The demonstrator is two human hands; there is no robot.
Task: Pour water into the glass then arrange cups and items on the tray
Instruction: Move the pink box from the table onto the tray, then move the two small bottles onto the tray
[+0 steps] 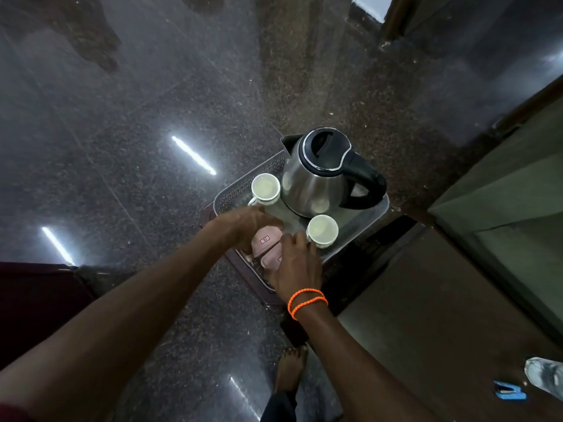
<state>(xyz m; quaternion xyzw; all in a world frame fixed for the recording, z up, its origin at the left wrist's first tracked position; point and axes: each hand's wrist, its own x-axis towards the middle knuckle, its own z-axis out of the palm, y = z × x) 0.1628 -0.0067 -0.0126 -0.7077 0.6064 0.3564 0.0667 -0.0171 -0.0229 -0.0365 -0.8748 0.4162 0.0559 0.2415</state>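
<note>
A steel tray [370, 213] rests on a small dark stand. A steel electric kettle [316, 178] with a black lid and handle stands at its far side. One white cup [265, 187] sits left of the kettle, a second white cup [322, 229] in front of it. Pink sachets [268, 249] lie at the tray's near left. My left hand [246, 223] lies over the sachets with fingers curled on them. My right hand [297, 266], with orange bands at the wrist, rests on the near sachets, fingertips close to the second cup's handle.
Polished dark granite floor [137, 147] surrounds the stand. A wooden surface [426, 300] and a green-grey cabinet [518, 193] are at the right. A plastic bottle [545, 376] and a blue object [510, 392] lie at the lower right. My bare foot [291, 368] is below the stand.
</note>
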